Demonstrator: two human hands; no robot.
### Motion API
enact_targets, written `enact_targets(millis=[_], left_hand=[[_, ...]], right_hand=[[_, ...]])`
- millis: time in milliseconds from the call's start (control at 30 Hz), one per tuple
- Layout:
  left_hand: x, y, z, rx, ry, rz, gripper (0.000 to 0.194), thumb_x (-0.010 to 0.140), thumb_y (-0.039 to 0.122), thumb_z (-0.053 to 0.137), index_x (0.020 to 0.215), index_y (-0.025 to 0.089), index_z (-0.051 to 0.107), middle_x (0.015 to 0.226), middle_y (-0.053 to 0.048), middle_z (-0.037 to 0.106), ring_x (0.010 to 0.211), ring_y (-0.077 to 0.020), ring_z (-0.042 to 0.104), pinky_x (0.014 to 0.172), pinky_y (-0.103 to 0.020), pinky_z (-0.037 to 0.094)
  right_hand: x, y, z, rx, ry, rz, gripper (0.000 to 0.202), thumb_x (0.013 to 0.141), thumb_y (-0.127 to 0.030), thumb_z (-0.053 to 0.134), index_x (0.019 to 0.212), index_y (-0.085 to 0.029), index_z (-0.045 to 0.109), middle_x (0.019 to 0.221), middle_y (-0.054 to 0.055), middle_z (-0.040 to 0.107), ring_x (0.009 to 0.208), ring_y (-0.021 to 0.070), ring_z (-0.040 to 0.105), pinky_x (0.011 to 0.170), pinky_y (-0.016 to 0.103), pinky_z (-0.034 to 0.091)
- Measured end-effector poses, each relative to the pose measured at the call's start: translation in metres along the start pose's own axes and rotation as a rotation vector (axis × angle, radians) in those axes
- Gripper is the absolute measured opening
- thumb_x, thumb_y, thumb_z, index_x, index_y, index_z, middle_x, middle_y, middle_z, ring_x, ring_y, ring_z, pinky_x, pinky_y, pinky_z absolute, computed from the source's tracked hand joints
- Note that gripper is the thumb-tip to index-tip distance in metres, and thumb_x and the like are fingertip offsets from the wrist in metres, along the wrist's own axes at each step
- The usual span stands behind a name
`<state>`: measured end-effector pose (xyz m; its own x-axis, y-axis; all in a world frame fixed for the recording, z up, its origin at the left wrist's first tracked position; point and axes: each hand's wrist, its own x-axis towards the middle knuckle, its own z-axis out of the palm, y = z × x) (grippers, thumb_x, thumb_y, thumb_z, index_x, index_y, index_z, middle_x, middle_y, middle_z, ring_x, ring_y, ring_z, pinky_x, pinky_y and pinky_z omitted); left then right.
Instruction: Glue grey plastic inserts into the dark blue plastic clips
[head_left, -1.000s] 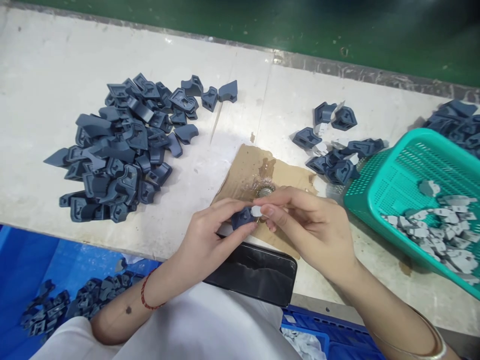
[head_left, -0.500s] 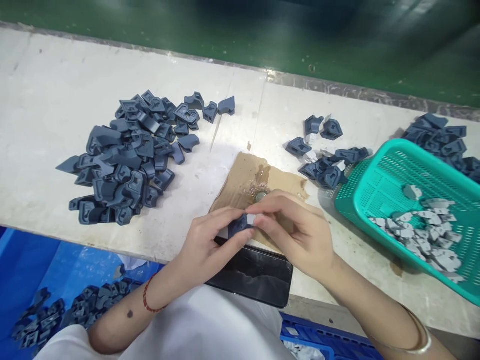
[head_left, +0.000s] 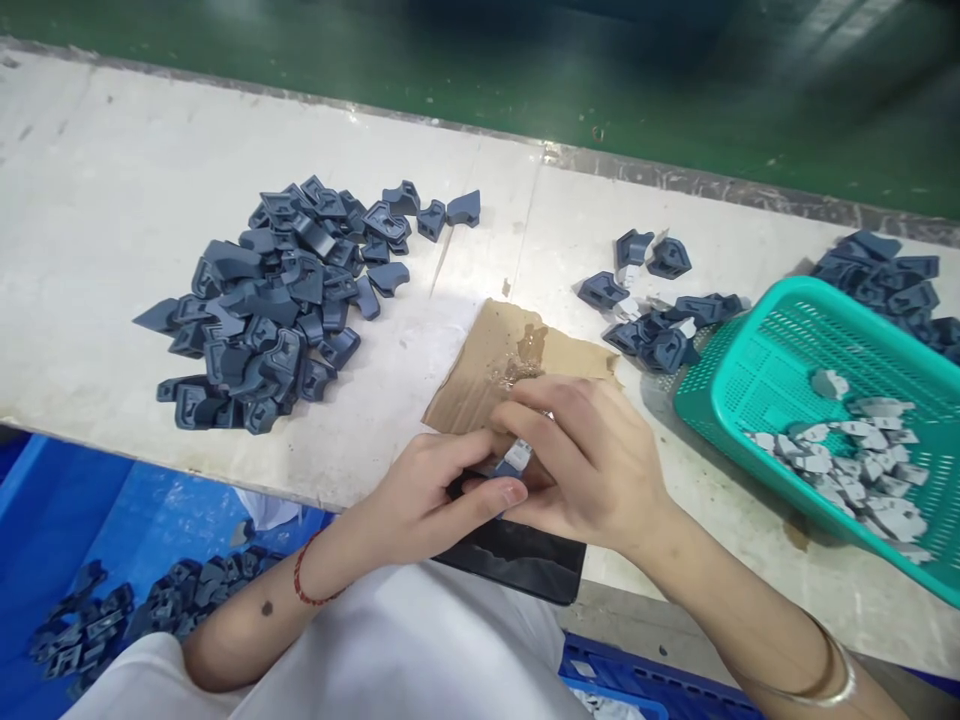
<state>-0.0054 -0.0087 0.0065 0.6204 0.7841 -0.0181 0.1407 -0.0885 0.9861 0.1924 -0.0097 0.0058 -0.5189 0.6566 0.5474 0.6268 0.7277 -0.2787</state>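
Observation:
Between both hands, above the near edge of a brown cardboard piece (head_left: 472,375), is a dark blue part (head_left: 510,468) with a light grey piece (head_left: 519,453) at its upper end. My left hand (head_left: 435,490) grips the blue part, thumb in front and fingers behind. Curled around the same parts from the right, my right hand (head_left: 585,460) has its fingers over the grey piece and hides some of it. A black phone-like slab (head_left: 517,560) lies just below the hands, partly covered by them.
A large heap of dark blue parts (head_left: 262,310) lies left. Blue parts with grey pieces (head_left: 652,330) sit right of the cardboard. Farther right stands a green basket (head_left: 727,390) of grey pieces, more blue parts (head_left: 885,280) behind it. Blue bins (head_left: 142,520) are below the table.
My right hand has turned and closed further around the parts, and the grey piece now tilts upward. The view has shifted slightly.

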Motion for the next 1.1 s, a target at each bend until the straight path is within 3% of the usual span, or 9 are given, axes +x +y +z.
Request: enact_targets(millis=[167, 467, 567, 633, 733, 867, 967, 1033, 1100], left_hand=[[0.001, 0.0, 0.0, -0.013, -0.035, -0.028, 0.04, 0.103, 0.047, 0.054, 0.075, 0.02, 0.046, 0.06, 0.007, 0.035, 0.052, -0.0086, 0.034, 0.05, -0.023, 0.027], [0.003, 0.0, 0.0, 0.01, -0.012, -0.009, 0.04, 0.105, 0.044, 0.052, 0.074, 0.02, 0.044, 0.06, 0.007, 0.037, 0.051, -0.0085, 0.037, 0.05, -0.023, 0.028], [0.001, 0.001, -0.001, 0.007, 0.009, -0.004, 0.038, 0.107, 0.044, 0.048, 0.079, 0.018, 0.055, 0.063, 0.004, 0.049, 0.054, -0.0099, 0.044, 0.052, -0.023, 0.035], [-0.001, 0.0, 0.0, -0.014, 0.033, -0.01, 0.033, 0.108, 0.041, 0.047, 0.1, 0.017, 0.068, 0.075, 0.0, 0.066, 0.062, -0.0122, 0.059, 0.058, -0.023, 0.044], [-0.001, -0.002, 0.002, -0.089, 0.093, 0.026, 0.031, 0.109, 0.032, 0.049, 0.133, 0.019, 0.064, 0.106, -0.005, 0.08, 0.093, -0.0157, 0.076, 0.08, -0.022, 0.056], [-0.001, -0.003, 0.004, -0.093, 0.152, 0.075, 0.025, 0.107, 0.02, 0.052, 0.127, 0.018, 0.067, 0.108, -0.004, 0.083, 0.103, -0.0126, 0.077, 0.095, -0.019, 0.057], [-0.001, -0.003, 0.005, -0.02, 0.176, 0.111, 0.02, 0.105, 0.016, 0.054, 0.115, 0.016, 0.07, 0.102, -0.004, 0.083, 0.1, -0.0118, 0.078, 0.095, -0.018, 0.057], [-0.001, -0.004, 0.005, 0.025, 0.187, 0.132, 0.018, 0.104, 0.015, 0.054, 0.111, 0.017, 0.071, 0.101, -0.004, 0.083, 0.099, -0.0126, 0.078, 0.095, -0.019, 0.057], [-0.002, -0.005, 0.005, 0.068, 0.208, 0.172, 0.019, 0.103, 0.015, 0.053, 0.11, 0.018, 0.071, 0.102, -0.005, 0.081, 0.099, -0.0147, 0.077, 0.093, -0.024, 0.058]], right_hand=[[-0.002, 0.0, 0.001, 0.012, 0.051, -0.014, 0.031, 0.098, -0.037, 0.063, 0.111, -0.009, 0.061, 0.093, 0.016, 0.072, 0.084, 0.0251, 0.067, 0.074, 0.037, 0.053], [-0.003, -0.002, 0.002, -0.029, 0.053, 0.022, 0.028, 0.098, -0.036, 0.061, 0.112, -0.011, 0.059, 0.093, 0.015, 0.074, 0.081, 0.0246, 0.067, 0.072, 0.036, 0.053], [-0.001, 0.001, -0.001, -0.043, 0.052, 0.065, 0.032, 0.097, -0.041, 0.065, 0.112, -0.014, 0.059, 0.095, 0.013, 0.074, 0.084, 0.0247, 0.069, 0.072, 0.036, 0.053], [0.0, 0.006, -0.007, -0.079, 0.064, 0.102, 0.034, 0.095, -0.045, 0.068, 0.112, -0.017, 0.059, 0.094, 0.011, 0.073, 0.086, 0.025, 0.069, 0.073, 0.037, 0.052], [0.002, 0.016, -0.021, -0.196, 0.094, 0.191, 0.034, 0.091, -0.046, 0.075, 0.11, -0.022, 0.06, 0.09, 0.008, 0.071, 0.083, 0.026, 0.068, 0.073, 0.039, 0.051], [-0.004, 0.036, -0.036, -0.403, 0.043, 0.467, 0.052, 0.092, -0.056, 0.07, 0.128, -0.02, 0.061, 0.111, 0.016, 0.069, 0.108, 0.0388, 0.064, 0.093, 0.055, 0.049], [-0.012, 0.05, -0.039, -0.505, -0.041, 0.644, 0.082, 0.097, -0.065, 0.056, 0.16, -0.018, 0.036, 0.139, 0.024, 0.058, 0.133, 0.0488, 0.05, 0.11, 0.069, 0.038], [-0.016, 0.057, -0.04, -0.524, -0.078, 0.716, 0.096, 0.098, -0.068, 0.051, 0.169, -0.017, 0.013, 0.151, 0.025, 0.048, 0.141, 0.0498, 0.042, 0.115, 0.071, 0.033], [-0.017, 0.061, -0.043, -0.524, -0.053, 0.717, 0.096, 0.096, -0.071, 0.05, 0.168, -0.017, 0.016, 0.152, 0.025, 0.046, 0.142, 0.0488, 0.041, 0.115, 0.072, 0.033]])
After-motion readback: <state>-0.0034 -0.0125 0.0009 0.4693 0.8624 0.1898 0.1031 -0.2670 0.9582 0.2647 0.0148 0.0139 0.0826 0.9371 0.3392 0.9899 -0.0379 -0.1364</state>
